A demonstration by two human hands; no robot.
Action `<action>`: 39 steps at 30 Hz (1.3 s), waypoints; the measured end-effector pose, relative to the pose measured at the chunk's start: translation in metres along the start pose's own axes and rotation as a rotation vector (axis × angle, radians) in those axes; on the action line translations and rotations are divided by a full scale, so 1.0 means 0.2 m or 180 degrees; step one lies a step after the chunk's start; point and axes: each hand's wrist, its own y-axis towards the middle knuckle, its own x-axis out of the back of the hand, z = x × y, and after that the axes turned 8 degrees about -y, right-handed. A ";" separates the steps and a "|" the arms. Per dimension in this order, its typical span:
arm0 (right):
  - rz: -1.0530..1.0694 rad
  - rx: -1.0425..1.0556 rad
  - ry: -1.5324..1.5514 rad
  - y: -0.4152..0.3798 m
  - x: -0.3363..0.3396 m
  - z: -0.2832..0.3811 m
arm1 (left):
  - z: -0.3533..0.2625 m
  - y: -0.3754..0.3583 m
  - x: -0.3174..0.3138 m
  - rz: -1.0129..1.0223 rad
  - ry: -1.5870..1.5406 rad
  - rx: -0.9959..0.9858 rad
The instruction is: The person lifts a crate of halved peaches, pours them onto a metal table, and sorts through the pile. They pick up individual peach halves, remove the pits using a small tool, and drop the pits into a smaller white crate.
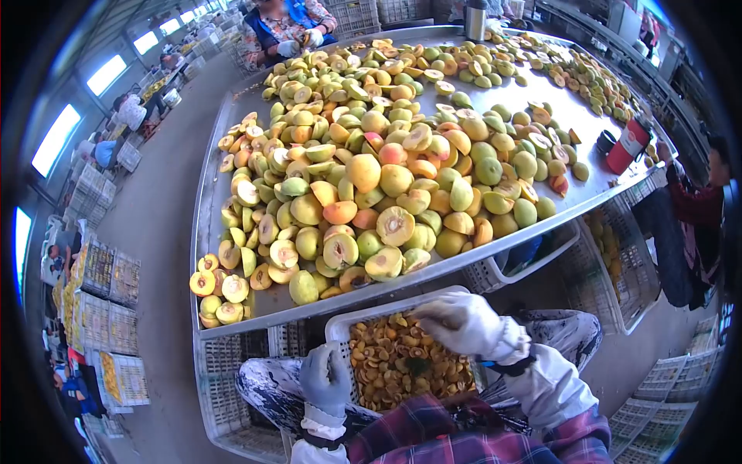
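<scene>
My left hand (pixel 328 380), in a grey glove, is held over the left side of a white crate (pixel 338 331) in my lap. Its fingers are curled in, and I cannot make out anything between them. Over the crate's right side is my right hand (pixel 462 323) in a whitish glove, its fingers bent together; what they hold, if anything, is hidden. Inside the crate lie many small brown-orange fruit pieces (pixel 402 363). In front of both hands, a metal table (pixel 317 311) carries a large heap of halved peaches (pixel 363 174), yellow-green with some red.
A red container (pixel 627 145) and a steel flask (pixel 475 20) stand on the table. Across it, a person with gloved hands (pixel 301 42) works; another person (pixel 699 185) sits at the right. Plastic crates (pixel 112 298) are stacked along the left, with more at lower right (pixel 657 402).
</scene>
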 end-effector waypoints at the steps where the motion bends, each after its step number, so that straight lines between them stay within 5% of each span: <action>1: 0.0131 0.0117 -0.0011 0.07 -0.05 0.02 | -0.01 0.05 -0.01 -0.0029 -0.0006 0.0002; 7: -0.0120 0.0100 -0.0476 0.37 -0.17 -0.13 | -0.01 0.40 -0.09 0.0511 0.0621 -0.0888; 13: -0.0367 0.0073 -0.0777 0.62 -0.09 -0.23 | 0.02 0.55 -0.24 0.1554 0.1324 -0.0485; 20: -0.0586 0.0012 -0.0790 0.53 -0.09 -0.20 | 0.18 0.53 -0.29 0.0742 -0.0175 -0.0258; 25: -0.0301 -0.0080 -0.1093 0.34 -0.08 -0.14 | 0.02 0.51 -0.16 0.0881 0.0043 -0.0573; 27: -0.0545 0.0562 -0.1206 0.28 -0.09 -0.10 | -0.10 0.48 -0.11 0.0812 0.0504 -0.0594; 33: -0.0366 0.0397 -0.1261 0.24 -0.19 -0.07 | -0.29 0.42 -0.16 0.0783 0.0584 -0.0820; 36: -0.0050 0.0271 -0.1297 0.27 -0.21 -0.09 | -0.33 0.40 -0.27 0.1025 0.1724 -0.1197; 39: -0.0299 0.0322 -0.1034 0.28 -0.25 -0.22 | -0.48 0.51 -0.24 0.1052 0.0919 -0.0926</action>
